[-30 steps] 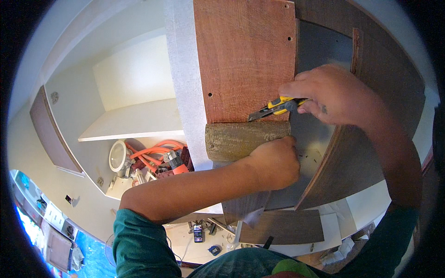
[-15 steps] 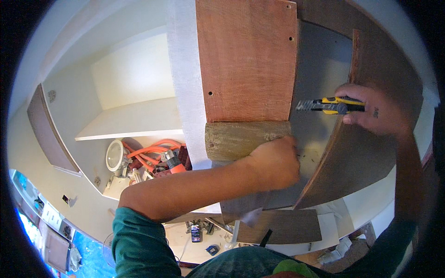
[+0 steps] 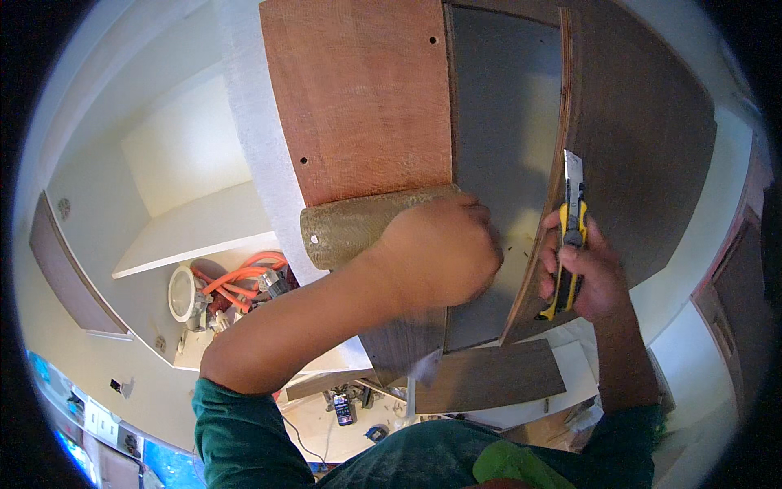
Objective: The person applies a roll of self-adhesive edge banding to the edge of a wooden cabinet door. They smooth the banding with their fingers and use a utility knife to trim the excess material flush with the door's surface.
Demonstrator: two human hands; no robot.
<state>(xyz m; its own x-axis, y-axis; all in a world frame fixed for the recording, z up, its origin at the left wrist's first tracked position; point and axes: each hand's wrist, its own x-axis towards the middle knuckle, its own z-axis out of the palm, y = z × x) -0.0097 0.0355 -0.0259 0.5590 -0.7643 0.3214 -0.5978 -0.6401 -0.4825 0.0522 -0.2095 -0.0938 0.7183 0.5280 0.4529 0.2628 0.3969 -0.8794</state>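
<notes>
A reddish-brown wood panel [image 3: 362, 98] with small holes stands upright before me. At its lower end a wood-look sheet [image 3: 338, 232] curls over and shows its olive-brown back. My left hand [image 3: 444, 253] is closed on the right end of that curl; its fingertips are partly hidden. My right hand [image 3: 599, 273] grips a yellow-and-black utility knife [image 3: 574, 228], blade out and pointing upward. This knife is in front of the edge of a curved dark brown door [image 3: 635, 155], to the right of a grey cabinet opening [image 3: 501, 122].
On the left, a white shelf [image 3: 195, 232] sits above a round light fitting [image 3: 187, 293] and an orange hose [image 3: 261, 261]. Below, a phone [image 3: 342, 409] and a tape measure [image 3: 376, 433] lie on a bench. A brown board [image 3: 489, 376] lies beside them.
My right hand has turned the knife from pointing left to pointing up and come lower and leftward. The view has shifted; my left hand stays on the curled sheet.
</notes>
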